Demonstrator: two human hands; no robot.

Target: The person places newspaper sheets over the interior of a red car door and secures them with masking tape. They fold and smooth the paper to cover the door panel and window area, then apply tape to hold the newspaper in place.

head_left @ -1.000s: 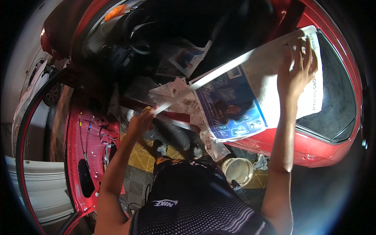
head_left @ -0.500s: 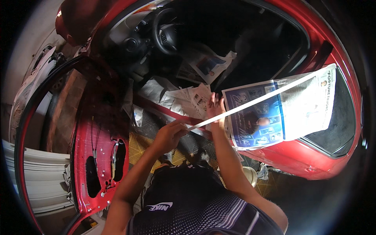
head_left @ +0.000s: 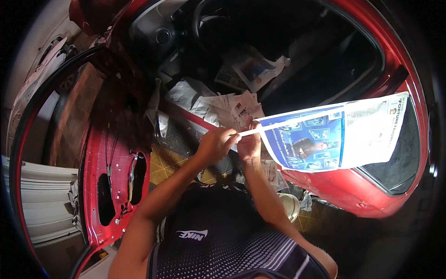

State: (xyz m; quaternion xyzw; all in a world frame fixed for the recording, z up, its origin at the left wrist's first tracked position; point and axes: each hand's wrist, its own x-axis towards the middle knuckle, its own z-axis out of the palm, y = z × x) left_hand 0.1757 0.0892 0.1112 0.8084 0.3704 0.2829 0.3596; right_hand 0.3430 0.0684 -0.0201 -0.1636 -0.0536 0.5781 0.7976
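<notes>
Red car bodywork (head_left: 334, 193) lies right of the hands, the left hand (head_left: 214, 146) pinching a white strip (head_left: 278, 125) that crosses the right hand (head_left: 250, 145), grip indeterminable, and extends rightward over newspaper (head_left: 367, 139).

Below you, the floor (head_left: 163, 165) is textured yellow and grey; on it stand a pale bucket (head_left: 292, 204), partly behind your right arm, and a grey rag (head_left: 306, 201) just beside it. To your right, the red car (head_left: 337, 191) bears a newspaper (head_left: 369, 137) across its side. Inside, loose papers (head_left: 232, 108) lie along the sill (head_left: 188, 116).
</notes>
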